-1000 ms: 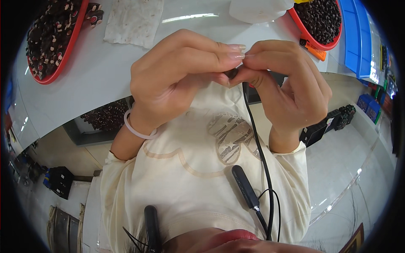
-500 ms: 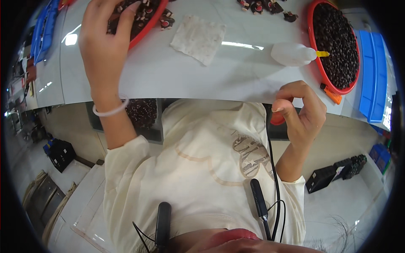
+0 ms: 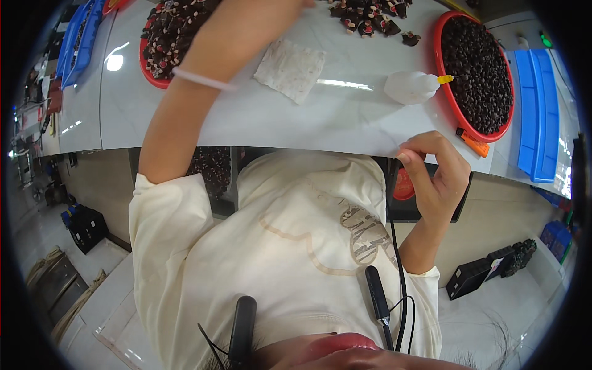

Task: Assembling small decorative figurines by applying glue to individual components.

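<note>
My left hand (image 3: pixel 259 21) reaches across the far part of the white table, its fingers largely cut off by the top edge. A white bangle circles that wrist. Just right of it lies a loose pile of small dark parts with red and pale bits (image 3: pixel 370 17). Under and left of that forearm stands a red-rimmed basin (image 3: pixel 145 65) heaped with similar parts. My right hand (image 3: pixel 441 172) is at the table's near edge, thumb and forefinger pinched together; anything between them is too small to make out.
A white squeeze bottle with yellow tip (image 3: pixel 412 87) lies beside a red basin of small black pieces (image 3: pixel 478 74). An orange tool (image 3: pixel 473 145) is near that basin. A pale cloth square (image 3: pixel 290 71) lies mid-table. Blue trays (image 3: pixel 538 117) stand right, others left. A cable (image 3: pixel 399 259) hangs down my front.
My left hand has left the red basin and swung right and away, toward the loose pile. My right hand keeps its pinch at nearly the same place. The view has shifted slightly.
</note>
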### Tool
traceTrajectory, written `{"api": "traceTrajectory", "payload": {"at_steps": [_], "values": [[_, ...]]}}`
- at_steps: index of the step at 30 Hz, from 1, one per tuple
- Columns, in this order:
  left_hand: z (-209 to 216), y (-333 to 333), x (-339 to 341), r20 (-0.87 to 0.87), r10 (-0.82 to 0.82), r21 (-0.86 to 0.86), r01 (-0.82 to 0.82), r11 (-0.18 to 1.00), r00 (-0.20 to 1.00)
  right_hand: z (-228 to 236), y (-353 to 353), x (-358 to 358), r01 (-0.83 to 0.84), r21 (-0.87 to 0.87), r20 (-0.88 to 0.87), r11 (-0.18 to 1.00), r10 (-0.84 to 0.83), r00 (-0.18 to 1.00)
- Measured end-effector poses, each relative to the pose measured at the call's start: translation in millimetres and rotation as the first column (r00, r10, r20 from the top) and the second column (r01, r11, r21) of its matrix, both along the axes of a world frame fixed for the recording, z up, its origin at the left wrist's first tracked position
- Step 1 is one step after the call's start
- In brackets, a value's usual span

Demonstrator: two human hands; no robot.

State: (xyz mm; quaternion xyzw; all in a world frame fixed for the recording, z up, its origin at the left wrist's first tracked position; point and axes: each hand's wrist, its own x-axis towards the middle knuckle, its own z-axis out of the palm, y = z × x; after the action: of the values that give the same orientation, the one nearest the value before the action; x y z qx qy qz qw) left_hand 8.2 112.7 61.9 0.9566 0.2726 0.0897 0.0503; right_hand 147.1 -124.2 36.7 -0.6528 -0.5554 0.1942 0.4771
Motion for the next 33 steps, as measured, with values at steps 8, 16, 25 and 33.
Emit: {"api": "traceTrajectory", "payload": {"at_steps": [8, 16, 25, 33], "values": [[14, -9, -5, -0.121, 0.045, -0.324, -0.082, 0.943, 0.992, -2, -17, 19, 0.15, -0.027, 0.018, 0.988, -0.149, 0.989], [-1, -46, -23, 0.282, -0.098, -0.233, 0.167, 0.958, 0.954, -14, 1, 25, 0.262, 0.096, -0.07, 0.96, -0.256, 0.964], [-42, -113, -12, 0.724, 0.193, -0.615, 0.493, 0.616, 0.662, -26, 30, 14, 0.214, -0.039, -0.131, 0.976, -0.217, 0.967], [-63, -120, -12, 0.6, 0.581, -0.732, 0.671, 0.121, 0.549, 1, 2, 32, 0.189, 0.081, -0.371, 0.979, -0.146, 0.917]]}}
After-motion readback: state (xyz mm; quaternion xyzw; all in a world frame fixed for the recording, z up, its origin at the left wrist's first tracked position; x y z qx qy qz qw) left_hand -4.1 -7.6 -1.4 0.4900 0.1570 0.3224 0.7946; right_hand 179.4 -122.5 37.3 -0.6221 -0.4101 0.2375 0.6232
